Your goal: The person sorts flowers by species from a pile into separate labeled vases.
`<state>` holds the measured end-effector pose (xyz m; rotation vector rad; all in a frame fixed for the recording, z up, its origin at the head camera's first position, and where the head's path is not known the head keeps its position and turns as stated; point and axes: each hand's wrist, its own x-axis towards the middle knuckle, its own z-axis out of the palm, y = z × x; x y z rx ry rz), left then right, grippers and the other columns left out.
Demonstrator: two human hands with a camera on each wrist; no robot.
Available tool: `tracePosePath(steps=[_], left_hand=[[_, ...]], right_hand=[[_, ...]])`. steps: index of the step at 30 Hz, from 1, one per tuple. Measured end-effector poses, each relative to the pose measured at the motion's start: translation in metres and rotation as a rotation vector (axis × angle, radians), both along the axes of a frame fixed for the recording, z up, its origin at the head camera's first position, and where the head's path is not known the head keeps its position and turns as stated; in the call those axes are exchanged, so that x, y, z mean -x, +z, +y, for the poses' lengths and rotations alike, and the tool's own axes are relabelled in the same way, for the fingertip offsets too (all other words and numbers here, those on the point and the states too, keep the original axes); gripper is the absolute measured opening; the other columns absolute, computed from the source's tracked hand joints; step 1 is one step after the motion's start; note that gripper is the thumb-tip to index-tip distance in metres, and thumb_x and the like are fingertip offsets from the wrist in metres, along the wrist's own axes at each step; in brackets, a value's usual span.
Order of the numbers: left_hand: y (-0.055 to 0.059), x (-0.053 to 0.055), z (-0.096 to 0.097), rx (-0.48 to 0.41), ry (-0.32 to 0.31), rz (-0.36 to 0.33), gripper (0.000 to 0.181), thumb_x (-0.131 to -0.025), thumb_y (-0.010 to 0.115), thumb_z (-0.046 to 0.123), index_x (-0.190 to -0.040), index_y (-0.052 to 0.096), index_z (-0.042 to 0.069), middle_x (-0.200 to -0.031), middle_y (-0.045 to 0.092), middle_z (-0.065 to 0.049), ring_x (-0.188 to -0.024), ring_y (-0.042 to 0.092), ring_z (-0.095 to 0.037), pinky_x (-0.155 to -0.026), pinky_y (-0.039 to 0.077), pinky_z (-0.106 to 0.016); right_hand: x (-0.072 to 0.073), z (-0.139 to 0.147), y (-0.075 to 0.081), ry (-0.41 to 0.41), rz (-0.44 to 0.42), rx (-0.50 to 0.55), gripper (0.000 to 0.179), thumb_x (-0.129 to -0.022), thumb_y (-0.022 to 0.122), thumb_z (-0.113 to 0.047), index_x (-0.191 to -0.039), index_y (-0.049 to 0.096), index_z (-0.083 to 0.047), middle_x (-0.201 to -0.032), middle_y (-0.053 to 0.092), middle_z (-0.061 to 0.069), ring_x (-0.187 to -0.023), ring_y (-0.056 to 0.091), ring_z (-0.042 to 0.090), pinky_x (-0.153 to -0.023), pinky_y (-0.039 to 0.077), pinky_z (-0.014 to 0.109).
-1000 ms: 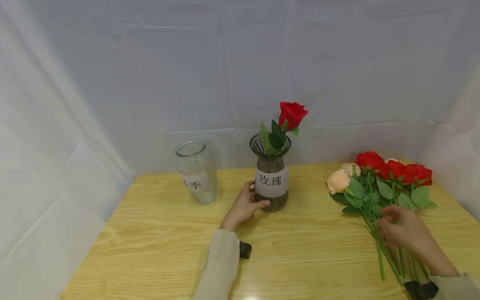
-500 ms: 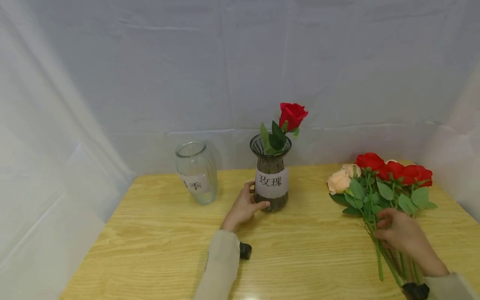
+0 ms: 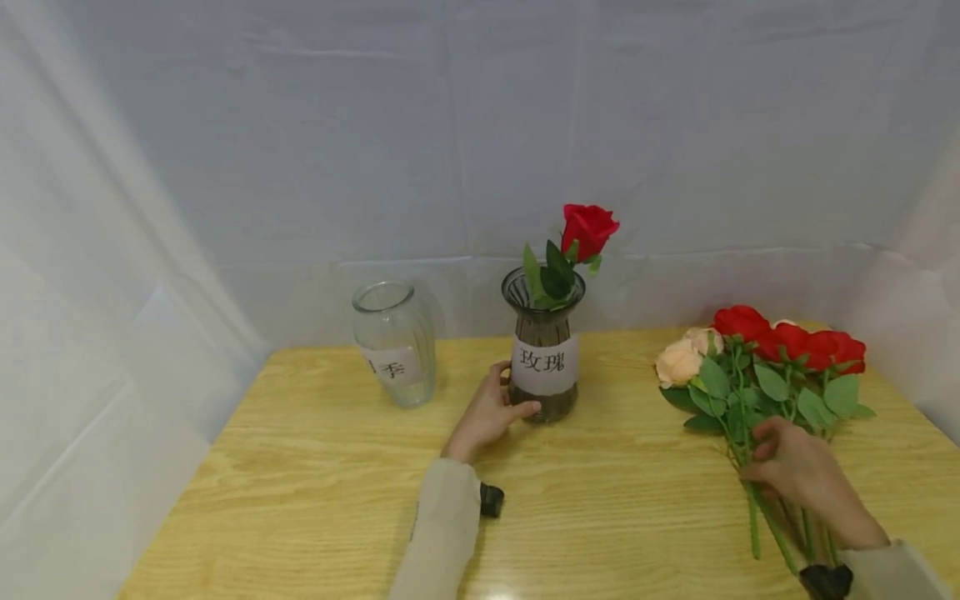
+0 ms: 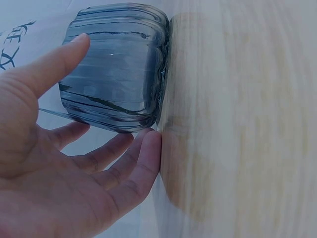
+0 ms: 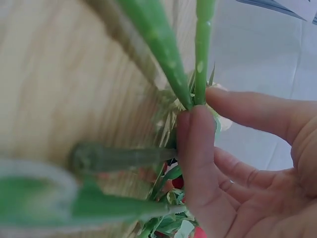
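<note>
My left hand holds the lower part of a smoky grey glass vase, thumb in front and fingers at its side. In the left wrist view those fingers curl along the ribbed base of the vase. The vase stands upright on the table, wears a white label and has one red rose in it. My right hand is over a bunch of flowers lying at the right. Its thumb and forefinger pinch green stems in the right wrist view; which blooms they belong to is hidden.
A clear glass vase with a white label stands left of the grey one. Red roses and peach-coloured blooms lie together on the wooden table, stems toward me. White cloth hangs behind and at the sides.
My right hand has moved slightly left over the stems, and its fingers have closed on them. One stem end has shifted a little left. The left hand has stayed at the grey vase.
</note>
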<state>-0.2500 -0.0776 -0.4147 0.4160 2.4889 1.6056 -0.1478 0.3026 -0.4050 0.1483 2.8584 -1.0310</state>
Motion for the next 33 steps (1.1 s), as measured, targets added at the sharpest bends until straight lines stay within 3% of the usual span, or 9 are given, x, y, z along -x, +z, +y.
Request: tracePosePath(steps=[8, 12, 18, 22, 24, 26, 29, 33], left_hand=[[-0.002, -0.001, 0.001, 0.006, -0.001, 0.006, 0.080, -0.093, 0.075, 0.013, -0.153, 0.027, -0.006, -0.146, 0.042, -0.031, -0.126, 0.051, -0.044, -0.101, 0.046, -0.053], [-0.002, 0.000, 0.001, 0.004, -0.006, 0.005, 0.080, -0.093, 0.075, 0.013, -0.153, 0.027, -0.006, -0.146, 0.042, -0.031, -0.126, 0.052, -0.043, -0.101, 0.047, -0.052], [-0.001, 0.002, 0.000, 0.006, 0.002, 0.007, 0.080, -0.093, 0.076, 0.013, -0.153, 0.027, -0.006, -0.145, 0.042, -0.031, -0.124, 0.052, -0.043, -0.100, 0.047, -0.052], [-0.002, 0.001, 0.000, 0.001, 0.005, 0.001, 0.081, -0.092, 0.076, 0.013, -0.154, 0.027, -0.006, -0.146, 0.042, -0.031, -0.126, 0.052, -0.043, -0.102, 0.046, -0.053], [-0.003, 0.001, -0.001, -0.002, 0.006, 0.000, 0.081, -0.092, 0.076, 0.013, -0.154, 0.027, -0.006, -0.146, 0.042, -0.031, -0.126, 0.051, -0.044, -0.102, 0.045, -0.054], [-0.003, 0.001, -0.001, -0.002, 0.006, 0.003, 0.081, -0.092, 0.076, 0.013, -0.153, 0.027, -0.006, -0.146, 0.042, -0.031, -0.126, 0.051, -0.044, -0.102, 0.045, -0.053], [-0.004, 0.002, -0.001, -0.006, 0.005, 0.001, 0.080, -0.092, 0.076, 0.012, -0.153, 0.027, -0.006, -0.145, 0.042, -0.031, -0.125, 0.052, -0.043, -0.101, 0.046, -0.053], [-0.003, 0.001, 0.000, -0.008, 0.002, 0.000, 0.080, -0.093, 0.075, 0.012, -0.153, 0.027, -0.006, -0.146, 0.042, -0.031, -0.124, 0.053, -0.043, -0.100, 0.047, -0.052]], right_hand=[[-0.001, 0.000, -0.002, -0.006, -0.018, 0.015, 0.056, -0.081, 0.075, -0.001, -0.122, 0.044, 0.021, -0.084, 0.066, 0.012, -0.058, 0.067, 0.023, -0.056, 0.056, 0.038], [-0.005, 0.003, 0.000, -0.042, -0.029, 0.138, 0.049, -0.087, 0.067, 0.002, -0.125, 0.042, 0.022, -0.086, 0.063, 0.012, -0.061, 0.066, 0.023, -0.056, 0.057, 0.037], [-0.005, 0.013, 0.003, -0.083, -0.109, 0.428, 0.049, -0.097, 0.065, -0.004, -0.130, 0.042, 0.023, -0.097, 0.065, 0.007, -0.076, 0.067, 0.016, -0.066, 0.061, 0.036], [-0.007, 0.022, -0.001, -0.074, -0.184, 0.659, 0.036, -0.098, 0.063, -0.003, -0.130, 0.052, 0.011, -0.099, 0.066, -0.004, -0.083, 0.067, 0.013, -0.071, 0.060, 0.038], [-0.008, 0.026, -0.004, -0.064, -0.220, 0.769, 0.026, -0.098, 0.062, 0.000, -0.124, 0.060, -0.003, -0.100, 0.066, -0.006, -0.085, 0.067, 0.014, -0.073, 0.060, 0.039], [-0.008, 0.028, -0.007, -0.051, -0.248, 0.860, 0.027, -0.097, 0.062, 0.003, -0.115, 0.064, -0.017, -0.101, 0.065, -0.007, -0.088, 0.068, 0.015, -0.075, 0.060, 0.040], [-0.010, 0.029, -0.010, -0.035, -0.255, 0.923, 0.035, -0.096, 0.062, 0.005, -0.106, 0.065, -0.028, -0.102, 0.065, -0.007, -0.089, 0.068, 0.016, -0.076, 0.059, 0.040], [-0.012, 0.026, -0.010, -0.034, -0.223, 0.924, 0.037, -0.095, 0.062, 0.007, -0.108, 0.064, -0.028, -0.103, 0.065, -0.009, -0.089, 0.068, 0.016, -0.075, 0.060, 0.039]])
